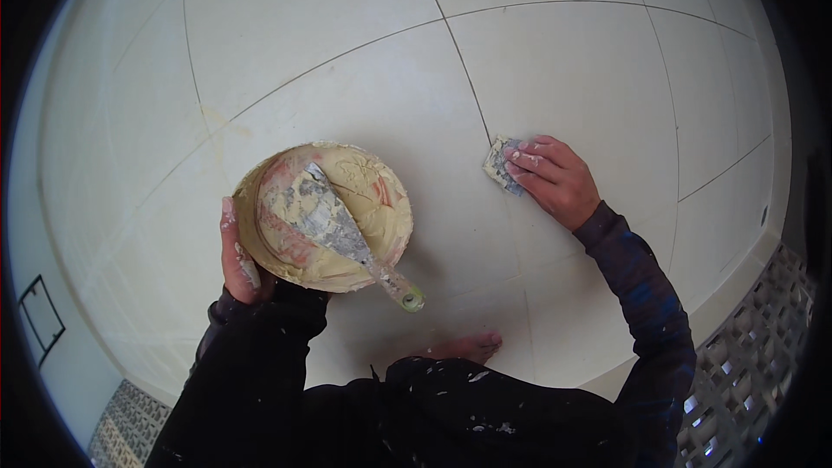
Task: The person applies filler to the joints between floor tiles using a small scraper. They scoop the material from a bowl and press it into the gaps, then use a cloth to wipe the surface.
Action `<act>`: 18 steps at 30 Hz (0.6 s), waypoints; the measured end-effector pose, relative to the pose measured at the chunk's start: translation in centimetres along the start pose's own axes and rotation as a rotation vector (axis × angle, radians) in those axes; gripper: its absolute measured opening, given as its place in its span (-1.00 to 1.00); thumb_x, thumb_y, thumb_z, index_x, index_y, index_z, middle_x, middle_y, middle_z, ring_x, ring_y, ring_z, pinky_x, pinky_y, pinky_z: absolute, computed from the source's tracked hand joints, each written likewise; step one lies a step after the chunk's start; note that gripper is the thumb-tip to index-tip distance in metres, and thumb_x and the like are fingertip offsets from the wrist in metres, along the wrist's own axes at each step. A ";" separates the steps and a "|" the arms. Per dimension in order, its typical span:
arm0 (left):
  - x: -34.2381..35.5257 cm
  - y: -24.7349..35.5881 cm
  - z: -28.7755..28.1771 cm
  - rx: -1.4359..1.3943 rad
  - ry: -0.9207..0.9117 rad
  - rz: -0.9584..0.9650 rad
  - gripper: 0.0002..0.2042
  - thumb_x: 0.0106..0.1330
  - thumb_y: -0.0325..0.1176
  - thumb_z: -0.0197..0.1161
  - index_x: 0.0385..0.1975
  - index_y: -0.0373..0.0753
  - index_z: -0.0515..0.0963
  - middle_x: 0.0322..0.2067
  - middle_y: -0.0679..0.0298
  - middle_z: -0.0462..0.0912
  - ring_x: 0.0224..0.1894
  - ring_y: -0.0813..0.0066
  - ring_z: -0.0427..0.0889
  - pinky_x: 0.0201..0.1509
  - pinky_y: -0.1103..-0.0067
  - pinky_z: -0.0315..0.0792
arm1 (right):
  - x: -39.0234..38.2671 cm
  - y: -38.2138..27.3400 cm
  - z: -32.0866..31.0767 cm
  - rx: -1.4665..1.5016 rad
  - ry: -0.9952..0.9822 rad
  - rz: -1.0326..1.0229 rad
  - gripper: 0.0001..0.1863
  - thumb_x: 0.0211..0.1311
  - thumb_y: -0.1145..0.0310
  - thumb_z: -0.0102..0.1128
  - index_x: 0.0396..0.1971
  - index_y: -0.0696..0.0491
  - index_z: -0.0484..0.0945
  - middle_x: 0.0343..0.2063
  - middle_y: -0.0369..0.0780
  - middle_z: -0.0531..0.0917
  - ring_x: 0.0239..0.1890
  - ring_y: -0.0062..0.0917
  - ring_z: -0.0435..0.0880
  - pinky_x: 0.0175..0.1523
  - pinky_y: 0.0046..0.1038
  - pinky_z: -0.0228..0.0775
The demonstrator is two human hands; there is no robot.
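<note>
My left hand is wrapped round the left side of a round tub of cream-coloured grout; its other fingers are hidden beneath. Across the tub lies a putty knife smeared with grout, its blade in the tub and its handle sticking out over the near right rim. No hand touches that knife. My right hand, its fingers dotted with grout, grips a small flat grey spreader caked with the same paste. The spreader rests against the tiles at the lower end of a dark joint line.
Large pale floor tiles with thin dark joints spread all round. A bare foot stands close to my body. Patterned openwork blocks border the lower right, and a small black square frame shows at the left edge.
</note>
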State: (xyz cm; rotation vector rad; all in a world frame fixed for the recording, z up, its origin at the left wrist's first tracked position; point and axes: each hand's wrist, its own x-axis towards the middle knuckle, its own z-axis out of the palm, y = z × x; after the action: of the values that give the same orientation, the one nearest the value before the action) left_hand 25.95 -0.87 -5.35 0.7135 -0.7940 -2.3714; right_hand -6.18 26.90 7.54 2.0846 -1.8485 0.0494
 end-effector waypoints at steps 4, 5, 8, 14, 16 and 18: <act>0.2 0.4 0.5 -0.025 0.001 0.012 -0.38 0.59 0.14 -0.19 0.31 -0.32 0.36 0.22 0.09 0.52 0.24 0.28 0.51 0.36 0.35 0.36 | 0.6 0.7 -0.5 -0.027 -0.029 -0.044 -0.81 0.11 0.50 0.33 -0.25 0.01 0.70 -0.15 -0.36 0.71 -0.01 -0.48 0.66 0.16 -0.32 0.55; 0.1 0.5 0.7 -0.031 0.011 0.007 -0.38 0.59 0.14 -0.20 0.32 -0.31 0.36 0.22 0.09 0.52 0.24 0.28 0.51 0.36 0.35 0.36 | 1.3 1.3 -0.6 0.008 -0.054 -0.073 -0.80 0.08 0.50 0.36 -0.25 0.02 0.70 -0.14 -0.36 0.72 -0.02 -0.48 0.67 0.16 -0.33 0.54; -0.7 0.3 2.5 -0.004 0.027 -0.006 -0.38 0.60 0.13 -0.24 0.36 -0.29 0.29 0.26 0.09 0.46 0.28 0.27 0.48 0.38 0.32 0.36 | 2.5 3.1 -2.4 0.066 -0.143 -0.086 -0.79 0.07 0.52 0.38 -0.24 0.03 0.71 -0.14 -0.35 0.74 -0.05 -0.48 0.68 0.15 -0.33 0.53; -1.2 -0.4 5.4 0.004 -0.047 0.053 -0.39 0.60 0.12 -0.24 0.35 -0.28 0.31 0.25 0.10 0.48 0.28 0.26 0.48 0.38 0.31 0.36 | 4.8 8.4 -4.3 0.317 -0.198 0.203 -0.71 0.11 0.58 0.29 -0.13 0.08 0.69 -0.23 -0.26 0.73 -0.12 -0.38 0.67 0.09 -0.34 0.52; -1.3 -1.5 4.8 -0.019 -0.056 0.049 -0.40 0.61 0.11 -0.23 0.35 -0.28 0.31 0.24 0.10 0.49 0.28 0.27 0.48 0.38 0.31 0.36 | 4.5 7.8 -4.4 0.395 -0.177 0.306 -0.68 0.11 0.60 0.26 -0.09 0.11 0.68 -0.26 -0.22 0.73 -0.15 -0.35 0.66 0.07 -0.37 0.51; -1.4 -3.1 3.1 0.022 -0.006 0.090 -0.40 0.59 0.13 -0.18 0.31 -0.29 0.36 0.21 0.12 0.52 0.24 0.30 0.51 0.35 0.35 0.37 | 2.8 5.6 -5.0 0.449 -0.107 0.457 -0.66 0.16 0.58 0.20 -0.03 0.15 0.65 -0.31 -0.20 0.70 -0.23 -0.39 0.62 0.03 -0.44 0.49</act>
State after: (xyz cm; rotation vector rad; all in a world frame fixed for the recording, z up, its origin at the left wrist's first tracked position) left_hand 24.01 3.32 -4.83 0.6663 -0.8386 -2.2885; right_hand -10.22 25.19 14.23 1.8970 -2.5349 0.5178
